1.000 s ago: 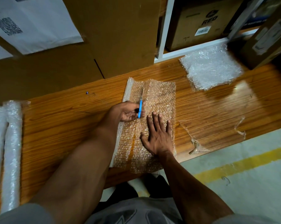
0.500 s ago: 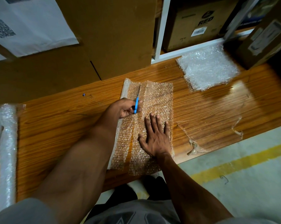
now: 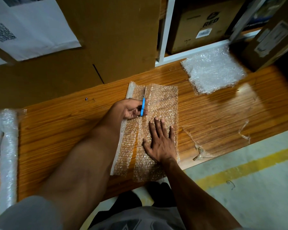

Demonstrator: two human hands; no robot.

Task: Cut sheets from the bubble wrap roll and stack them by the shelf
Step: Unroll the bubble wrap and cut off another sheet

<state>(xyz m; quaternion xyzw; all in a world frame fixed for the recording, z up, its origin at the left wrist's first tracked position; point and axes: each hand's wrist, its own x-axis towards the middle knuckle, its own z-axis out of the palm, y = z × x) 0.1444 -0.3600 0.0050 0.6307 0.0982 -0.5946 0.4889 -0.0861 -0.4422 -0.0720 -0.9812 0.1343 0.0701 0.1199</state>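
Observation:
A sheet of bubble wrap lies flat on the wooden table, with a cut line running up its left part. My left hand grips blue-handled scissors whose blades point away from me along the cut. My right hand presses flat on the sheet's right part, fingers spread. A stack of cut bubble wrap sheets lies at the back right, against the white shelf.
Bubble wrap rolls lie at the table's left edge. Large cardboard boxes stand behind the table, and more boxes fill the shelf. Scraps of clear tape stick near the front right edge. Grey floor with a yellow line lies to the right.
My left hand has moved the scissors farther up the sheet, lengthening the cut. My right hand stays pressed on the wrap.

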